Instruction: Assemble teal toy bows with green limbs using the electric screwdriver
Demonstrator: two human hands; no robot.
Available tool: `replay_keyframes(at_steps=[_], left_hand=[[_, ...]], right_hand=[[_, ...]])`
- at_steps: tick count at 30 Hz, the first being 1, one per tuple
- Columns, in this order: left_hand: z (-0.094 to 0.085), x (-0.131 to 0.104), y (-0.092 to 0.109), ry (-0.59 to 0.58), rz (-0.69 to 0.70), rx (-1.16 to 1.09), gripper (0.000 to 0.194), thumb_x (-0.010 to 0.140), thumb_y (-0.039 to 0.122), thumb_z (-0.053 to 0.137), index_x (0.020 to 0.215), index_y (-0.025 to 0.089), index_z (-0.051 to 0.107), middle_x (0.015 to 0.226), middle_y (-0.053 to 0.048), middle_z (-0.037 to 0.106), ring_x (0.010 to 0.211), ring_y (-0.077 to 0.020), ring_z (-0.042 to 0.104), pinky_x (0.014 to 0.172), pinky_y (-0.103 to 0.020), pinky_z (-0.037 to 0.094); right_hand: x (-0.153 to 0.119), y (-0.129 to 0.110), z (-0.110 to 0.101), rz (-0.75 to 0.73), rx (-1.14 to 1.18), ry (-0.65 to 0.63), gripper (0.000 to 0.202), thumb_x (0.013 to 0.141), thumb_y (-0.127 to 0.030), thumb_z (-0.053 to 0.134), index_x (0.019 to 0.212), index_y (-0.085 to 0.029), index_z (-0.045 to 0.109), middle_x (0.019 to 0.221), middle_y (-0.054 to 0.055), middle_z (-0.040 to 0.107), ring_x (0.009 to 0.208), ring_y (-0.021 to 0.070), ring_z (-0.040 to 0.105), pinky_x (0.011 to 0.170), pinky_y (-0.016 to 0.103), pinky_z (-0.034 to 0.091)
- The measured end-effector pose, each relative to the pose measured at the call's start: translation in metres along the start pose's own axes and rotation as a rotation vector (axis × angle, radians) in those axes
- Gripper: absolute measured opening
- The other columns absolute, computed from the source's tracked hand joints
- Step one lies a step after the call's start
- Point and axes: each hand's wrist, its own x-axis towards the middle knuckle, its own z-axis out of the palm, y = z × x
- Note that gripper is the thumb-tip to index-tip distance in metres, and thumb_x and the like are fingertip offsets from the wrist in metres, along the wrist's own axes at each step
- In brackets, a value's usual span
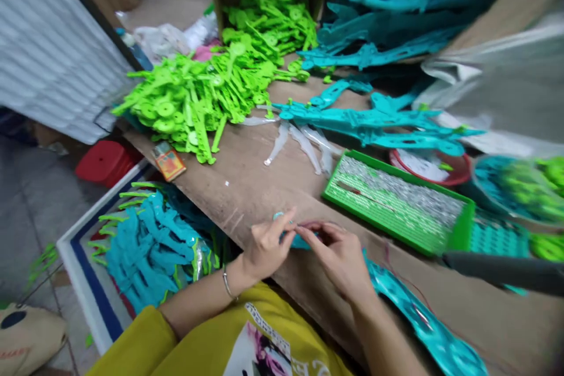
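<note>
A long teal plastic part [418, 311] lies at an angle along the front of the table and runs under my right hand. Its near end shows in small patches between my fingers. My left hand [267, 247] grips that end with thumb and index finger pressed together. Close against it, my right hand [343, 255] has its fingertips pinched at the same spot. Any small piece between the right fingertips is hidden. A green tray [460, 232] of small silvery metal pieces sits beyond my right hand, with a thin tool [365, 195] lying on them.
Bright green plastic parts [189, 100] form a heap at the back left. Teal parts [365, 120] are stacked at the back right, near a red bowl [460, 173]. Clear strips [304, 144] and an orange box [170, 163] lie on the table. A bin [83, 288] holds teal-and-green pieces below left.
</note>
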Motion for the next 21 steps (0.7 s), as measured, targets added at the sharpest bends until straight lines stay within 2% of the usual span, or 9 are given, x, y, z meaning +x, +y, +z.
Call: replay_keyframes(at_steps=[3, 6, 8, 11, 13, 15, 17, 21], left_hand=[[-0.006, 0.005, -0.008, -0.107, -0.023, -0.100, 0.045, 0.092, 0.023, 0.060, 0.135, 0.019, 0.051, 0.101, -0.004, 0.077, 0.089, -0.0166, 0.075, 0.083, -0.027, 0.061], [-0.026, 0.030, -0.034, -0.133, -0.117, 0.061, 0.031, 0.090, 0.024, 0.064, 0.120, 0.020, 0.060, 0.106, -0.006, 0.074, 0.096, -0.0168, 0.072, 0.087, -0.027, 0.058], [-0.042, 0.058, -0.062, -0.056, -0.257, 0.283, 0.017, 0.091, 0.019, 0.059, 0.108, 0.020, 0.064, 0.103, -0.007, 0.072, 0.099, -0.0188, 0.070, 0.091, -0.031, 0.056], [-0.061, 0.099, -0.107, 0.096, -0.428, 0.454, 0.015, 0.089, 0.012, 0.056, 0.103, 0.015, 0.061, 0.113, -0.018, 0.065, 0.117, -0.0329, 0.059, 0.101, -0.054, 0.046], [-0.066, 0.115, -0.129, 0.183, -0.531, 0.537, 0.022, 0.083, 0.011, 0.064, 0.104, 0.012, 0.058, 0.121, -0.023, 0.057, 0.126, -0.0414, 0.050, 0.102, -0.065, 0.040], [-0.068, 0.120, -0.143, 0.247, -0.594, 0.582, 0.032, 0.079, 0.013, 0.069, 0.108, 0.012, 0.055, 0.126, -0.025, 0.052, 0.129, -0.0449, 0.044, 0.101, -0.067, 0.038], [-0.070, 0.118, -0.150, 0.299, -0.632, 0.597, 0.039, 0.080, 0.017, 0.070, 0.114, 0.012, 0.052, 0.130, -0.025, 0.048, 0.128, -0.0444, 0.044, 0.100, -0.064, 0.040], [-0.076, 0.110, -0.161, 0.348, -0.661, 0.557, 0.035, 0.084, 0.015, 0.065, 0.115, 0.014, 0.048, 0.122, -0.021, 0.051, 0.120, -0.0341, 0.053, 0.098, -0.050, 0.045]], right_hand=[[0.007, 0.013, -0.006, -0.063, -0.065, -0.047, 0.045, 0.081, -0.060, 0.061, 0.074, -0.017, 0.073, 0.075, 0.010, 0.075, 0.064, 0.0222, 0.068, 0.061, 0.031, 0.054], [0.014, 0.032, -0.013, -0.163, -0.154, 0.023, 0.045, 0.082, -0.062, 0.058, 0.076, -0.019, 0.071, 0.073, 0.009, 0.074, 0.065, 0.0233, 0.070, 0.060, 0.031, 0.055], [0.015, 0.043, -0.015, -0.224, -0.221, 0.104, 0.044, 0.083, -0.062, 0.056, 0.077, -0.020, 0.070, 0.077, 0.009, 0.075, 0.070, 0.0249, 0.072, 0.063, 0.033, 0.057], [0.012, 0.051, -0.010, -0.283, -0.292, 0.169, 0.044, 0.086, -0.061, 0.053, 0.079, -0.021, 0.070, 0.082, 0.010, 0.076, 0.074, 0.0262, 0.073, 0.067, 0.035, 0.058], [0.009, 0.052, -0.005, -0.313, -0.307, 0.188, 0.043, 0.088, -0.059, 0.052, 0.079, -0.021, 0.070, 0.082, 0.010, 0.076, 0.074, 0.0261, 0.073, 0.068, 0.036, 0.059], [0.006, 0.052, -0.001, -0.333, -0.306, 0.200, 0.042, 0.089, -0.057, 0.052, 0.079, -0.021, 0.070, 0.080, 0.009, 0.075, 0.072, 0.0254, 0.073, 0.069, 0.036, 0.060], [0.005, 0.053, 0.000, -0.340, -0.305, 0.205, 0.040, 0.089, -0.056, 0.053, 0.078, -0.021, 0.070, 0.078, 0.009, 0.075, 0.070, 0.0250, 0.073, 0.068, 0.036, 0.061], [0.007, 0.054, 0.000, -0.322, -0.303, 0.216, 0.041, 0.089, -0.057, 0.053, 0.077, -0.020, 0.070, 0.077, 0.009, 0.075, 0.068, 0.0250, 0.073, 0.062, 0.033, 0.059]])
